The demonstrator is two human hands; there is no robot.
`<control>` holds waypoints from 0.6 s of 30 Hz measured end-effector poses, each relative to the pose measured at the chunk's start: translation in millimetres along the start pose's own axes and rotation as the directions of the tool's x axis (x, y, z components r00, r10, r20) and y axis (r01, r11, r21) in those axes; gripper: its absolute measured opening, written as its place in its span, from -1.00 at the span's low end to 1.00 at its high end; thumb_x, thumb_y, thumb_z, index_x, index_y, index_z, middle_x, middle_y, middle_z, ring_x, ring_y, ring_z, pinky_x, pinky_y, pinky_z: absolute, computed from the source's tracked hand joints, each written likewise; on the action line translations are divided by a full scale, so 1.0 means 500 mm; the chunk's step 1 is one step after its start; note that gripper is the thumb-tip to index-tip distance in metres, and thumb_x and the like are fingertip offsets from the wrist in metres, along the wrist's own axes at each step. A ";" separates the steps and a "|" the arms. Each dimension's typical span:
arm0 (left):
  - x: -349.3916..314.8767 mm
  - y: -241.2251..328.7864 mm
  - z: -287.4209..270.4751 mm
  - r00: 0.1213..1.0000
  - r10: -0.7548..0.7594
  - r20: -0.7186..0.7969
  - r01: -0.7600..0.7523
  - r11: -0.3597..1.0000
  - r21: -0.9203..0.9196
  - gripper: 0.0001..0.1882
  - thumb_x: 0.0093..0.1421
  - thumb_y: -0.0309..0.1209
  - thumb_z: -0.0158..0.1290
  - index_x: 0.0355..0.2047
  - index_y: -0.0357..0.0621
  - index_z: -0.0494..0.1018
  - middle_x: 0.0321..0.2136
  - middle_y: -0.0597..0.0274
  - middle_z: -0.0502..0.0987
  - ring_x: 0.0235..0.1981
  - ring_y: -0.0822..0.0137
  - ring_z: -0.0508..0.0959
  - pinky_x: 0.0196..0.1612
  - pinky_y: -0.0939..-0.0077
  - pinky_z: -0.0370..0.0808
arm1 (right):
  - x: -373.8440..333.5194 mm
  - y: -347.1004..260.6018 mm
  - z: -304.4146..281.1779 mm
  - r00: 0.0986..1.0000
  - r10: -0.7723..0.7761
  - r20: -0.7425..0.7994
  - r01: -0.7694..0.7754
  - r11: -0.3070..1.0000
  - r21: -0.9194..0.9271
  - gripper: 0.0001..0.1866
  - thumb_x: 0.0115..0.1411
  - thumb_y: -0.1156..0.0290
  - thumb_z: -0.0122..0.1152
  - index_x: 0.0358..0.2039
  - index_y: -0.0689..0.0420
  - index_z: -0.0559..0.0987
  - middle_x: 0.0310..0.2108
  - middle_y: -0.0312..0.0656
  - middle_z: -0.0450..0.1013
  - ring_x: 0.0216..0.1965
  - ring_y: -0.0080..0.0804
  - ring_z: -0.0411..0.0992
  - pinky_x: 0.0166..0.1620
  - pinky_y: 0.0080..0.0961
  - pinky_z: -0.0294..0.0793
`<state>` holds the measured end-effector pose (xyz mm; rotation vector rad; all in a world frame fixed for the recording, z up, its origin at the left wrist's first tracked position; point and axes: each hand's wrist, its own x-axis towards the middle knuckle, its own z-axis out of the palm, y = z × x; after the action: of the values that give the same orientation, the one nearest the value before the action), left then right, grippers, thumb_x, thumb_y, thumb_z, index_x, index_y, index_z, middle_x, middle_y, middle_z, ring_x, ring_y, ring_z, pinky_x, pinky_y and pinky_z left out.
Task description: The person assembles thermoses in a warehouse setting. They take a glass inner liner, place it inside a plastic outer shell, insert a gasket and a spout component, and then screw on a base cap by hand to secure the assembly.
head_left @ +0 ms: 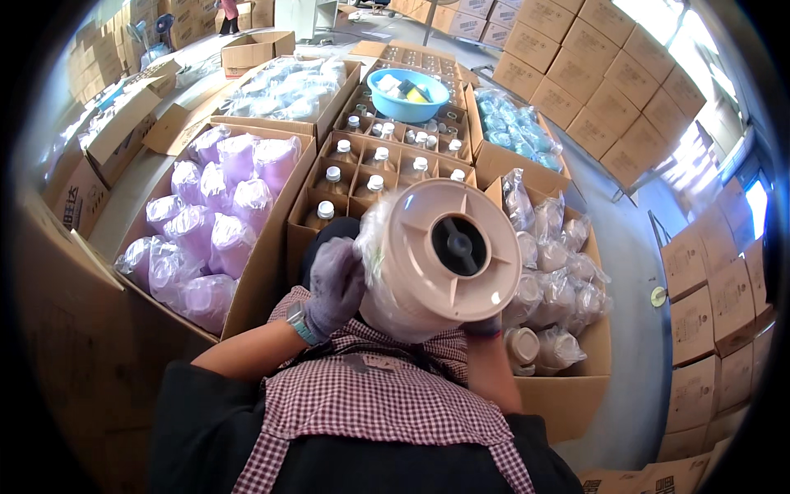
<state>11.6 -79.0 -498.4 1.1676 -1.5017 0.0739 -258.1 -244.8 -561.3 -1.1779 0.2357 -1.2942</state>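
Right in front of me is a beige round plastic container with a broad rim, raised ribs and a black round centre. A clear plastic bag wraps its side. My left hand, in a grey glove, has its fingers curled at the bag's left edge. Under the container's lower right side is my right hand; it bears the container, and most of its fingers are hidden. Just beyond the container stands a divided carton of brown bottles with white caps.
A carton of bagged purple containers is at left, and another of bagged beige ones at right. A blue basin rests on the bottle cartons. Stacked boxes line the far right. A person stands far off.
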 end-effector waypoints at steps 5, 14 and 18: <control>0.141 0.077 -0.113 0.906 0.318 -0.278 -0.391 0.881 -0.267 -0.89 0.22 -0.48 0.13 -0.27 -0.23 0.49 0.19 -0.18 0.35 0.17 -0.03 0.49 0.23 0.12 0.44 | 0.114 -0.284 0.290 0.935 -0.351 -0.043 0.348 0.935 -0.069 -0.68 0.52 0.23 -0.01 -0.23 0.23 0.54 -0.44 -0.36 0.45 -0.45 -0.66 0.37 -0.43 -0.63 0.39; 0.179 0.058 -0.092 0.898 0.232 0.373 0.033 0.812 -0.583 -0.57 0.06 -0.38 0.39 -0.05 -0.18 0.57 0.03 0.01 0.51 0.08 0.09 0.52 0.12 0.19 0.47 | 0.153 -0.376 0.497 0.631 -0.334 0.700 0.754 0.475 -0.453 -0.61 0.18 0.38 0.41 0.03 0.14 0.63 -0.33 -0.23 0.62 -0.35 -0.53 0.58 -0.25 -0.54 0.63; 0.202 -0.069 -0.203 0.932 -0.293 0.213 0.360 0.678 -0.641 -0.80 0.20 -0.57 0.22 -0.15 -0.21 0.56 -0.28 0.19 0.63 -0.29 0.35 0.64 -0.16 0.48 0.62 | 0.172 -0.266 0.323 0.866 -0.330 0.377 0.499 0.619 -0.606 -0.49 0.34 0.18 0.29 0.17 0.25 0.53 -0.16 -0.23 0.55 -0.13 -0.49 0.52 0.01 -0.53 0.50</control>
<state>125.1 -94.4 -405.7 0.8164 -1.2022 -0.7359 -195.4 -205.9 -347.6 -2.1259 0.2947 -1.5076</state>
